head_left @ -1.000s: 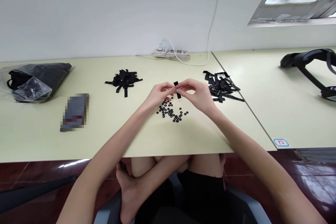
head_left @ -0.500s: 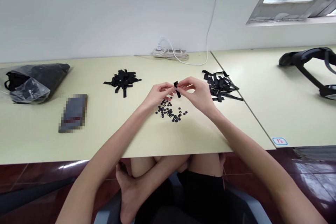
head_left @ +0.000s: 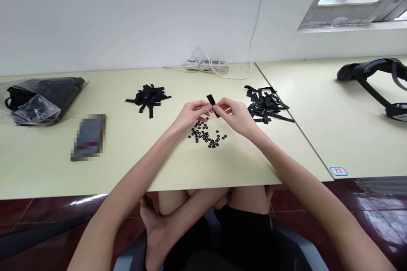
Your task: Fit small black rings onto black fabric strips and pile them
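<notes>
Both hands meet over the middle of the counter (head_left: 133, 165), pinched on one short black strip (head_left: 210, 100) held just above the surface. The left hand (head_left: 192, 114) grips its lower end between thumb and forefinger. The right hand (head_left: 237, 116) closes on it from 3 o'clock, fingers curled and wrist low. Whether a ring already sits on this strip is too small to tell.

Directly below, at 6 o'clock of the hands, a scatter of small black rings (head_left: 206, 134) lies loose on the counter. There are dozens of them, so by the look of it plenty of the work remains. A loose pile of long strips (head_left: 266, 103) lies at 3 o'clock, near the right hand. A tighter heap of strips (head_left: 149, 95) lies at 9 o'clock, well apart from the left hand. It may be the finished lot, though the detail does not show. Both forearms reach in from the near edge, elbows out, converging on the strip.
</notes>
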A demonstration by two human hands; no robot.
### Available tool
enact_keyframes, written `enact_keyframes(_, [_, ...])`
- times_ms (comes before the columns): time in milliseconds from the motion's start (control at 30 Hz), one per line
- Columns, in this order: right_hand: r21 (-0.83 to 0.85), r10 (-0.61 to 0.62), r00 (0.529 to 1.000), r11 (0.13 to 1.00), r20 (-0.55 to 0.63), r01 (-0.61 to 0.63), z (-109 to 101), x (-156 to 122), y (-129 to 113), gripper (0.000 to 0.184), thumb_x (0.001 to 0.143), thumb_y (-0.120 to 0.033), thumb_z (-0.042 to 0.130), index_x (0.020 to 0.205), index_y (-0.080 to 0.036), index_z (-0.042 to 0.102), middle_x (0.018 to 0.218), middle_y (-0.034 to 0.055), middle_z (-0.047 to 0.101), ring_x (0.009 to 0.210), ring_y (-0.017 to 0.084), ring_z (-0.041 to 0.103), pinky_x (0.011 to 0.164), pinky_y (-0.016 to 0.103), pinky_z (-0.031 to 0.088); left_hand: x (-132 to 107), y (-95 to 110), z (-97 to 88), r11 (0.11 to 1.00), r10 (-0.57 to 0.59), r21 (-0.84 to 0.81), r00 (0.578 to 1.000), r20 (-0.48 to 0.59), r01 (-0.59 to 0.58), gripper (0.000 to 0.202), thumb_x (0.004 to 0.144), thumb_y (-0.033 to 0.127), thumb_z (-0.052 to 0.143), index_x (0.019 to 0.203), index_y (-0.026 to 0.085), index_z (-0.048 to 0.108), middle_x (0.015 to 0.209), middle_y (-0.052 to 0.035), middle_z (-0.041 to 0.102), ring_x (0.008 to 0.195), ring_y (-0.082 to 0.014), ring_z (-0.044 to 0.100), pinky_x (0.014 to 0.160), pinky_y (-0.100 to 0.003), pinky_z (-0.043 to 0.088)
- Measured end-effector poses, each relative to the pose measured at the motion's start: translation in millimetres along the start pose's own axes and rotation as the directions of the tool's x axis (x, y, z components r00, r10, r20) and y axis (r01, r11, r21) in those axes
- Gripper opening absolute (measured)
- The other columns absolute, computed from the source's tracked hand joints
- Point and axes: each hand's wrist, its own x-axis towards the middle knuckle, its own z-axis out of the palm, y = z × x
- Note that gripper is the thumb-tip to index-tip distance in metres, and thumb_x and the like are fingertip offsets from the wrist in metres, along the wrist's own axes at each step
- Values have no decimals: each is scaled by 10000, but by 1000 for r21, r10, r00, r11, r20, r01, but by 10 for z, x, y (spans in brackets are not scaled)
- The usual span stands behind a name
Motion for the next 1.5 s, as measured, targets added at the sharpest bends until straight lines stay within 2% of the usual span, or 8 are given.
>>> enact_keyframes(100, [-3, -19, 999, 1000, 48, 19, -6, -5, -24, 288, 1065, -453, 618, 881, -239, 675, 854, 48, 774, 809, 215, 697, 789, 385, 546, -13, 15, 0, 1000, -6, 15, 1000, 4, 6, 375, 888, 553, 886, 986, 194, 842, 1108, -102, 772, 1033, -222, 689, 859, -351, 603])
enact_keyframes(400, [12, -59, 997, 998, 57, 59, -39, 2, -26, 291, 1039, -483, 631, 872, -245, 640, 811, 32, 727, 777, 204, 650, 766, 370, 515, -13, 27, -8, 999, -14, 36, 1000, 9, 13, 359, 895, 549, 872, 1005, 207, 859, 1157, -114, 790, 1098, -243, 695, 881, -357, 612])
enact_keyframes(600, [37, -50, 997, 998, 60, 48, -41, -4, -50, 307, 1048, -483, 642, 858, -242, 639, 776, 15, 704, 733, 179, 603, 730, 350, 489, 4, 13, -8, 1000, -5, 0, 999, 41, 5, 444, 889, 634, 859, 970, 198, 835, 1088, -110, 767, 1032, -224, 683, 825, -329, 604])
enact_keyframes(833, [65, 2, 996, 998, 84, -7, -54, -3, -73, 388, 1041, -576, 666, 832, -252, 625, 766, 14, 685, 704, 180, 590, 701, 360, 469, 20, -8, -19, 1000, 23, 3, 999, 45, -23, 419, 874, 620, 882, 962, 212, 833, 1050, -94, 752, 1019, -221, 676, 823, -326, 604])
enact_keyframes(967, [57, 8, 996, 998, 89, -13, -49, 6, -57, 374, 1041, -565, 659, 838, -251, 638, 800, 21, 701, 708, 181, 589, 702, 363, 467, 11, 8, -15, 999, 32, 33, 999, 36, -34, 449, 860, 645, 881, 960, 210, 829, 1057, -98, 761, 1015, -225, 683, 839, -338, 600])
enact_keyframes(1167, [55, 7, 997, 998, 82, -12, -30, 25, -7, 348, 1030, -518, 661, 814, -257, 584, 760, 7, 641, 687, 176, 569, 685, 359, 443, 5, 16, 21, 998, 51, 32, 998, 25, -52, 527, 849, 713, 871, 932, 196, 809, 1020, -95, 749, 993, -221, 676, 825, -332, 585])
enact_keyframes(1333, [67, 6, 997, 998, 83, -11, 3, 28, 32, 306, 1013, -496, 656, 834, -254, 600, 790, 13, 682, 718, 182, 598, 717, 370, 471, 25, -27, 19, 999, 35, 23, 999, 25, -36, 519, 755, 647, 968, 960, 193, 820, 981, -81, 739, 957, -209, 655, 817, -331, 575])
enact_keyframes(1500, [50, 13, 996, 999, 87, -17, 22, 27, 65, 316, 1016, -502, 670, 835, -255, 592, 782, 7, 672, 729, 181, 600, 726, 370, 490, 49, -74, -5, 999, 36, 6, 999, 31, -36, 496, 751, 620, 979, 966, 198, 832, 989, -79, 745, 938, -197, 650, 813, -327, 569])
